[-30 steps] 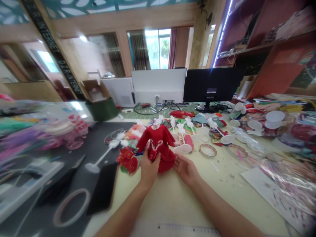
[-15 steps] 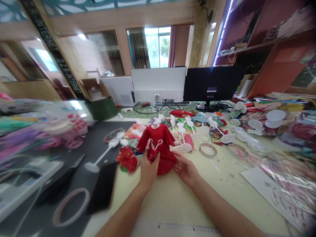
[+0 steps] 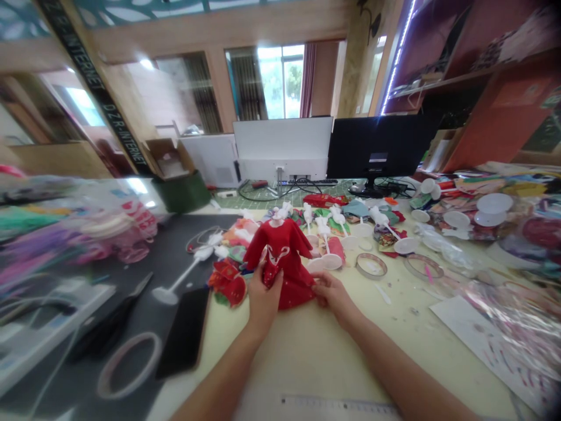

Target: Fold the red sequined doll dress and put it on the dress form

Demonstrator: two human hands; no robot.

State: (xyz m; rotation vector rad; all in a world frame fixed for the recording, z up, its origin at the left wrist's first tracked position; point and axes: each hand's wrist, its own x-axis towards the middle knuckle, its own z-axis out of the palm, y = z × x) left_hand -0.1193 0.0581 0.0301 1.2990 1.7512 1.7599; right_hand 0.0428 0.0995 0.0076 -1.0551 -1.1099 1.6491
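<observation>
A small red doll dress (image 3: 289, 260) with a white looped trim on its front hangs on a white mini mannequin, whose neck (image 3: 276, 222) shows above the collar. My left hand (image 3: 265, 292) is closed round the dress at its waist, thumb across the front. The fingers of my right hand (image 3: 331, 292) pinch the right edge of the skirt and hold it out sideways. Just left of the dress lies a red and green piece of doll clothing (image 3: 228, 285). Whatever stand is under the skirt is hidden.
Several white mini mannequins (image 3: 323, 231) and doll clothes lie behind the dress. Tape rolls (image 3: 371, 265) sit to the right. On the left are a phone (image 3: 183, 333), black scissors (image 3: 109, 321), a larger tape roll (image 3: 129, 365) and a bare mannequin (image 3: 188, 269). A ruler (image 3: 337, 404) lies in front.
My right hand has drawn the skirt's right edge slightly outward, so the hem spreads wider and flatter. My left hand keeps its hold at the waist.
</observation>
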